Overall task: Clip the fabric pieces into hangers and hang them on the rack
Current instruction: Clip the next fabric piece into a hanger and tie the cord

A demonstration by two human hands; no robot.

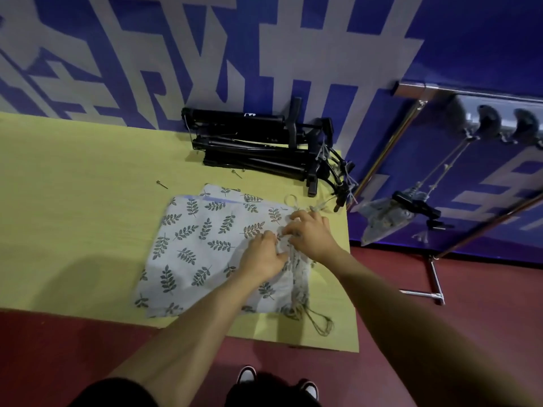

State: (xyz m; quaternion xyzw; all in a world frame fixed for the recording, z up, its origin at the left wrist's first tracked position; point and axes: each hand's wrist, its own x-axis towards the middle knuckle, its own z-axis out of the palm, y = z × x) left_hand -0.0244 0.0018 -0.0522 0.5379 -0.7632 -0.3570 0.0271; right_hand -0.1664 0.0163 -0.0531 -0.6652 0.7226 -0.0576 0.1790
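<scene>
A stack of white fabric pieces with a dark leaf print lies on the yellow table. My left hand and my right hand are side by side at the stack's right edge, both pinching a bunched fold of the top fabric. A pile of black clip hangers lies at the back of the table by the wall. A metal rack stands to the right, with black hanger hooks over its rail and one clipped fabric piece hanging from it.
Two small pins lie on the table behind the fabric. Loose threads trail off the fabric's near right corner. The rack's foot rests on the red floor. A blue and grey patterned wall is behind. My shoes show at the bottom.
</scene>
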